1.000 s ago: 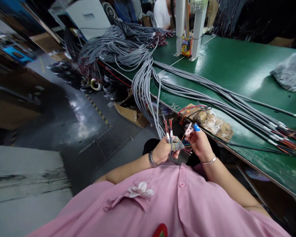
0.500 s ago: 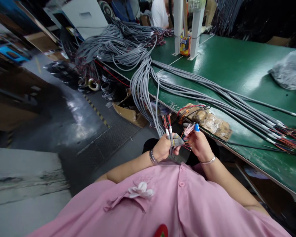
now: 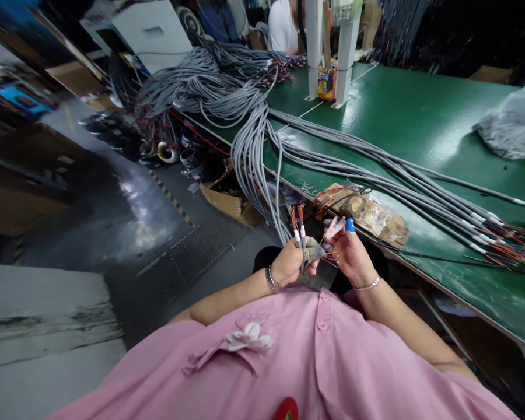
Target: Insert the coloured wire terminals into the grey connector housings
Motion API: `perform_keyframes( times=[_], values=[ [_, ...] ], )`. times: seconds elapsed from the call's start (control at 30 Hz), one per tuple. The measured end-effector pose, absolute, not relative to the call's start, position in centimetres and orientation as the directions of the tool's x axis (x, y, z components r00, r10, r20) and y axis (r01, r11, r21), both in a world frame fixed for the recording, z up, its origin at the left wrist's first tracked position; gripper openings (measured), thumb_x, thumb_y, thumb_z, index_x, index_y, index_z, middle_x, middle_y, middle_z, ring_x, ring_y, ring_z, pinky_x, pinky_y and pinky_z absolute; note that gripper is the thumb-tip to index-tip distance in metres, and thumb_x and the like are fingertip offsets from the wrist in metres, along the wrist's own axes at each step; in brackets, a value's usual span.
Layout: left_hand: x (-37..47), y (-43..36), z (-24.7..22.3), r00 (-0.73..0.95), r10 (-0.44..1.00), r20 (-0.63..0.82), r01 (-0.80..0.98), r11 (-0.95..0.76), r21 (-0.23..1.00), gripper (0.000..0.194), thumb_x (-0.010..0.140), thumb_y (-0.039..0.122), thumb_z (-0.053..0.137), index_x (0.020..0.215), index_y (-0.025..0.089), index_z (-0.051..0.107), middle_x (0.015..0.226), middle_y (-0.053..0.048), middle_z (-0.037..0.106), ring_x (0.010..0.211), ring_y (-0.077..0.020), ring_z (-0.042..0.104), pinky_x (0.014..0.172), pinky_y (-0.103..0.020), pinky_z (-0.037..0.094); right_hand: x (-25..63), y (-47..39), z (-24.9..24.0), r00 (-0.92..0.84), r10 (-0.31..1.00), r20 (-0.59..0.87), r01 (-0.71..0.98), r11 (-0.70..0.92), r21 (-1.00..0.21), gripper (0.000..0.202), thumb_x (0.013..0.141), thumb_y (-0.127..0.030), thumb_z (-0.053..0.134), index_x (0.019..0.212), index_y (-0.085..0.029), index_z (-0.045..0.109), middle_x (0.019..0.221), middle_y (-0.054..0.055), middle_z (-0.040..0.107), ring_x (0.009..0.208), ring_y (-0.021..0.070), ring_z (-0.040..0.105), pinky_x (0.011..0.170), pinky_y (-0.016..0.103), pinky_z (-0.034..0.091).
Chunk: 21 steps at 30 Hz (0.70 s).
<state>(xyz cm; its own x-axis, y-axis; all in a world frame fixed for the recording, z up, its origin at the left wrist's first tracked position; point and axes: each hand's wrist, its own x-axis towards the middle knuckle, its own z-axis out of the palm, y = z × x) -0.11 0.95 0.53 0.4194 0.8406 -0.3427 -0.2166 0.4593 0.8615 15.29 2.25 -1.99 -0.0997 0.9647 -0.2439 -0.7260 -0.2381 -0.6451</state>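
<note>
My left hand (image 3: pixel 291 261) is closed around a few grey cables (image 3: pixel 300 239) with white sleeves near their ends. Bare-tipped red and orange wires (image 3: pixel 296 216) stick up above the fist. A grey cover with a yellow band (image 3: pixel 314 251) wraps one of its fingers. From this fist another set of thin coloured wires (image 3: pixel 331 255) fans out towards my right hand (image 3: pixel 353 254). My right fingers are curled close to these wires, a blue cover (image 3: pixel 350 225) on the thumb. A pale pink piece (image 3: pixel 333 229) shows at the fingertips; whether it is a finger cover is unclear.
Long grey cables (image 3: pixel 354 160) lie across the green table (image 3: pixel 402 111), leading from a large heap (image 3: pixel 201 81). A wooden block (image 3: pixel 367 216) sits at the near edge. White posts (image 3: pixel 314 52) rise behind, a plastic bag (image 3: pixel 514 125) lies right, and a person (image 3: pixel 281 26) is at the back.
The right fingers have shifted slightly at the wires, and the pale pink piece is turned a little. The left hand keeps its hold on the cables, almost unmoved.
</note>
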Motion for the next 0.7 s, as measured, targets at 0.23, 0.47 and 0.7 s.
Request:
perform_keyframes(
  times=[0.23,0.47,0.7],
  values=[
    [-0.3,0.1,1.3,0.352,0.870,-0.345,-0.195,0.429,0.882,0.037,0.063,0.043,0.079,0.064,0.013,0.057,0.049,0.002,0.057,0.036,-0.0080,0.050,0.037,-0.019,0.041,15.7,1.9,-1.7,-0.087,0.975,-0.203,-0.688,-0.206,-0.696,0.030,0.079,-0.051,0.067,0.083,-0.021,0.067,0.077,0.002,0.066,0.065,0.0130,0.057,0.057,0.024,0.049],
    [0.0,0.5,1.3,0.327,0.882,-0.340,-0.225,0.422,0.878,0.037,0.063,0.043,0.079,0.067,0.014,0.057,0.050,0.003,0.057,0.037,-0.0081,0.051,0.037,-0.020,0.042,15.5,2.2,-2.2,-0.059,0.986,-0.154,-0.657,-0.155,-0.738,0.036,0.081,-0.056,0.063,0.082,-0.020,0.069,0.080,0.003,0.068,0.064,0.0125,0.057,0.056,0.024,0.047],
    [0.3,0.8,1.1,0.328,0.879,-0.346,-0.226,0.428,0.875,0.035,0.064,0.040,0.078,0.065,0.014,0.055,0.050,0.003,0.057,0.036,-0.0084,0.051,0.036,-0.020,0.043,15.1,2.9,-2.4,-0.052,0.973,-0.227,-0.719,-0.194,-0.668,0.037,0.071,-0.055,0.074,0.082,-0.020,0.070,0.075,0.001,0.068,0.062,0.0117,0.057,0.057,0.024,0.048]
  ],
)
